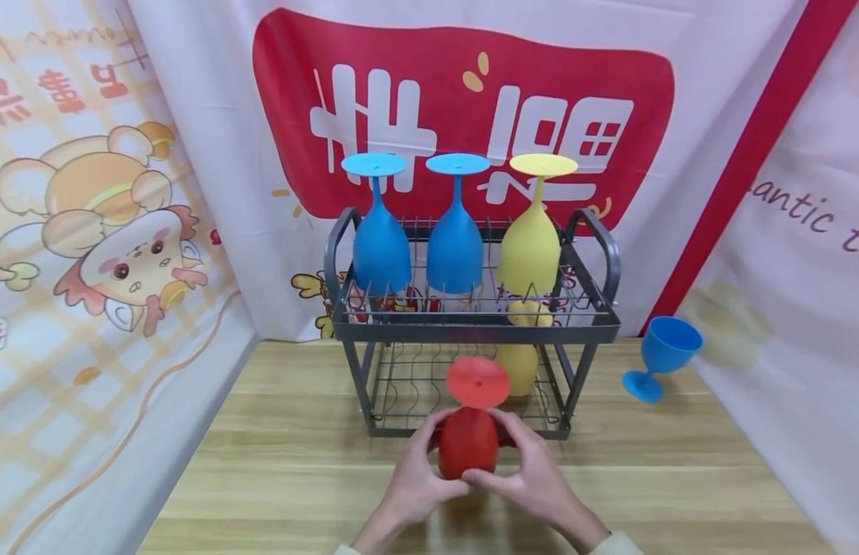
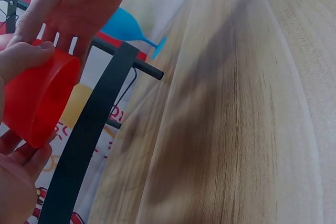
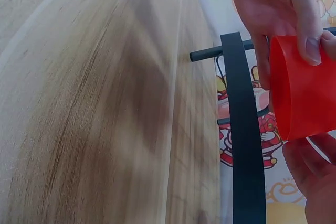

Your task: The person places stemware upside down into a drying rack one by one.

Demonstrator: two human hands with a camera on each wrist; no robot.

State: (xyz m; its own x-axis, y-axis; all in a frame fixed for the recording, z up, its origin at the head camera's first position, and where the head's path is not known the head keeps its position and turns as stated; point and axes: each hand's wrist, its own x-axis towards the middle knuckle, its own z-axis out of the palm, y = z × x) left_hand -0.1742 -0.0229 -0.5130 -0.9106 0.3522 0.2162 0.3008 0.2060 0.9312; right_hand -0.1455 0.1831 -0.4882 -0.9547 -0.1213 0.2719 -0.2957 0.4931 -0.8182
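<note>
A red plastic goblet (image 1: 468, 443) is upside down between both hands, its foot uppermost, in front of the dark two-tier rack (image 1: 478, 333). My left hand (image 1: 417, 479) grips the bowl from the left, and my right hand (image 1: 536, 479) grips it from the right, thumbs on the near side. The wrist views show the open mouth of the red goblet (image 2: 50, 95) held above the tabletop, close to the rack's lower bar (image 3: 242, 129). Behind it, a yellow goblet (image 1: 518, 374) sits inverted on the lower wire shelf, partly hidden by the red foot.
Along the top shelf, two blue goblets (image 1: 382, 250) and a yellow goblet (image 1: 529, 250) rest upside down. Another blue goblet (image 1: 668, 344) stands upright on the wooden table (image 1: 283, 462), right of the rack. Printed cloth (image 1: 290, 285) hangs behind and on both sides.
</note>
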